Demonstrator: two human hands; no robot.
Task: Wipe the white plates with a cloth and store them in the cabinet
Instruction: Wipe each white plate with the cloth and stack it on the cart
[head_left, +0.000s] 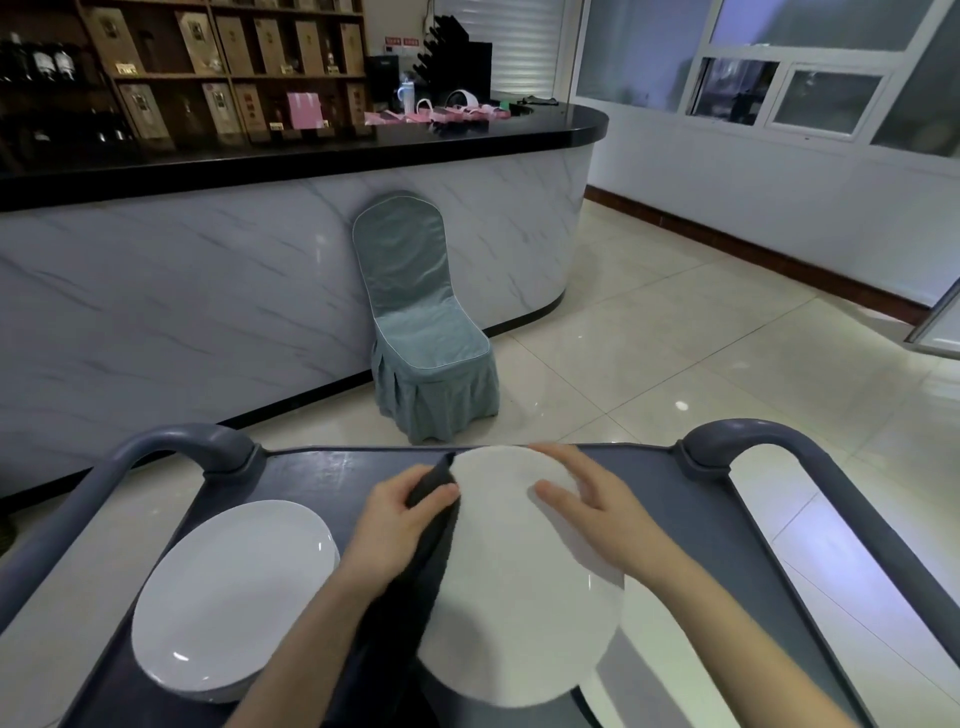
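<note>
While the left hand (395, 525) curls round a dark cloth (415, 577) against the left edge of a white plate (519, 597), the right hand (597, 514) pinches its far rim, thumb on top, over the cart (322, 478). A stack of plates (228, 597) lies at left; a chair (421, 322) stands beyond.

One view only, head-worn, wide-angle; we look forward and down onto a grey cart (675, 499) just below us; left hand (400, 525) and right hand (597, 514) sit low centre, near the lens; beyond, a covered chair (421, 332) and marble-fronted counter (182, 291) fill mid-frame; windows (826, 104) at upper right, frames curving toward the edge.
</note>
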